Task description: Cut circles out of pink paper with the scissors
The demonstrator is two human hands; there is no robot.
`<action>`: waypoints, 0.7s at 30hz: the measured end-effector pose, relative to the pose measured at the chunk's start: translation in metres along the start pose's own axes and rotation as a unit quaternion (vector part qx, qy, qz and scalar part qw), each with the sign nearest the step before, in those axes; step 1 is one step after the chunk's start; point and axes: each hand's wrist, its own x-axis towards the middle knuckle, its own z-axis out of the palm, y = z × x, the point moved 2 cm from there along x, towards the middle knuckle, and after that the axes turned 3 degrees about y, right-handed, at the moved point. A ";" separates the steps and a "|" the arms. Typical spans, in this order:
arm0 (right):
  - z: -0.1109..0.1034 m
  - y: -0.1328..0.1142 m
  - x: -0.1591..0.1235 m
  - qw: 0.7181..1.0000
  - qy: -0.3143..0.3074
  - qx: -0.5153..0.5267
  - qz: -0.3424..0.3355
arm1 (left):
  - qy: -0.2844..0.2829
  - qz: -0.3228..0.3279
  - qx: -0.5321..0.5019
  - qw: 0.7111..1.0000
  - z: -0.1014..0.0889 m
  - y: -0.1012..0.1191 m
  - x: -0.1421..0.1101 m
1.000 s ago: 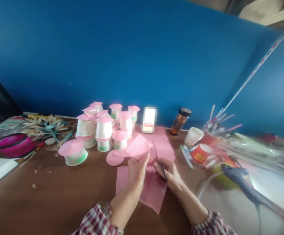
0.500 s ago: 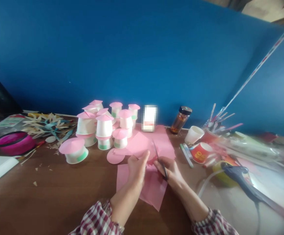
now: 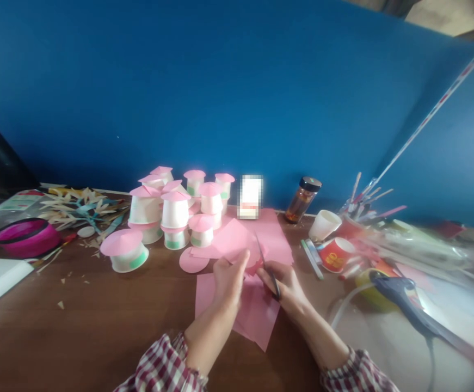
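Scissors [image 3: 261,255] in the right hand [image 3: 286,287], pink paper [image 3: 254,267] in the left hand [image 3: 227,284]

In the head view, the scissors are near the centre of the frame, a little below the middle. The right hand grips them by the dark handle, with the thumb on the side toward the left hand. The left hand, just beside, is closed on pink paper with the thumb raised; its other fingertips are hidden. Probably this hand steadies the paper, so that the right one is left to the tool. The wrists come from the lower edge and lean toward each other, which brings the paper and the blades close together.

The blades point away from the person, toward the upper part of the frame. Their long axis goes from the handle at lower right to the tip at upper left, rather steep. Whether the blades are apart, I cannot tell.

Loose pink sheets [image 3: 258,318] lie below the hands on the worktop [image 3: 98,332], and a pink disc [image 3: 194,261] lies left of them. The capped cups [image 3: 174,212] stand in a group left of centre, some in two tiers. Their wide rims are downward, presumably for a stable base. The glue gun [image 3: 402,291] rests at lower right, apart from the paper.
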 end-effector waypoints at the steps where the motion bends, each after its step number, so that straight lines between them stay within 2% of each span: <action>1: 0.000 0.001 0.000 1.000 0.000 0.001 0.001 | 0.000 0.000 0.002 1.000 0.000 0.000 0.000; 7: -0.001 0.002 0.001 1.000 0.007 -0.012 -0.006 | 0.008 0.000 0.008 1.000 0.000 0.001 -0.001; 13: 0.002 0.001 0.000 1.000 0.000 -0.004 0.008 | 0.039 -0.006 0.023 0.999 -0.002 -0.003 0.002; 21: 0.005 -0.006 -0.001 1.000 -0.004 -0.008 -0.001 | 0.023 -0.006 -0.001 1.000 0.001 -0.002 0.000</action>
